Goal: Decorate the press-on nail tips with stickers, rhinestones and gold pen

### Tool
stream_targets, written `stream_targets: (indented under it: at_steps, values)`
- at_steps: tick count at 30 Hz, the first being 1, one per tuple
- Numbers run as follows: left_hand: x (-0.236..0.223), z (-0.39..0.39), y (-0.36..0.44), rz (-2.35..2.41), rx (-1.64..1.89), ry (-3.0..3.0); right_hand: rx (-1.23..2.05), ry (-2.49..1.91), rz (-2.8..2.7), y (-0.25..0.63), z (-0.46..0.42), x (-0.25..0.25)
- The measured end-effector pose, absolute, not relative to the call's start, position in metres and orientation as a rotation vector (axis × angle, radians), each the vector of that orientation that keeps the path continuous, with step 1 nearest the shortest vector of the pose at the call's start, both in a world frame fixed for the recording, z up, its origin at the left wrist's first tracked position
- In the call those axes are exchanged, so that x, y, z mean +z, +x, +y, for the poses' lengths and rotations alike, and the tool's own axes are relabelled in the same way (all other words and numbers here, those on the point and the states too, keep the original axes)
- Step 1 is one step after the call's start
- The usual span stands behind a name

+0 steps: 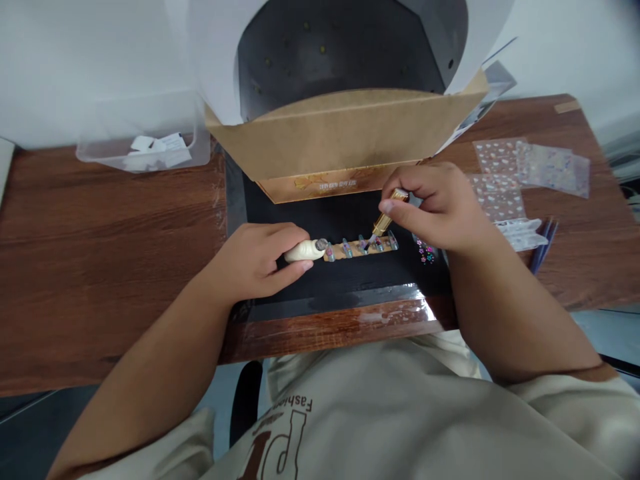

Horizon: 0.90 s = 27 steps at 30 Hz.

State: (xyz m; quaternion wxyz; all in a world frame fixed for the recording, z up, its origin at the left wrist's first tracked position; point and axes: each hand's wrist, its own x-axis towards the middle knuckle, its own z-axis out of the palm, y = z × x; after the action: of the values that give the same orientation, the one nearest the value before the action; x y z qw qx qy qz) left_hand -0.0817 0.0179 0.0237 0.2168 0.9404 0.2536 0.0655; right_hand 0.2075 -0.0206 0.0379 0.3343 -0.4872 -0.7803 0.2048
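My left hand (pixel 263 257) is closed around a small cream-white nail polish bottle (pixel 304 251), tipped on its side with its neck pointing right. Just beyond the neck lies a narrow tan strip (pixel 354 249) carrying several glossy, decorated false nails (pixel 347 248). My right hand (pixel 433 207) pinches a gold-handled nail brush (pixel 384 220) slanting down to the left. Its dark bristle tip is at one of the nails near the strip's middle; whether it touches is too small to tell. Strip and both hands are over a black mat (pixel 290 287).
A cardboard box (pixel 345 137) with a white round-edged opening stands behind the mat. Back left is a clear plastic bin (pixel 200 150) with white scraps. To the right lie sticker sheets (pixel 500 197), blue sticks (pixel 543 248) and colourful sparkly bits (pixel 425 252).
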Motion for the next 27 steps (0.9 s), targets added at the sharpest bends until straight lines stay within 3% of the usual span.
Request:
stream_targets:
  at_steps: [9, 27]
  values:
    - [0.0245, 0.0184, -0.0803, 0.667, 0.229, 2.619, 0.439, -1.288, -1.997, 0.2076, -0.0187, 0.0356]
    - [0.0236, 0.0178, -0.0811, 0.669, 0.236, 2.624, 0.557, -1.236, -2.075, 0.2067, -0.0209, 0.0384]
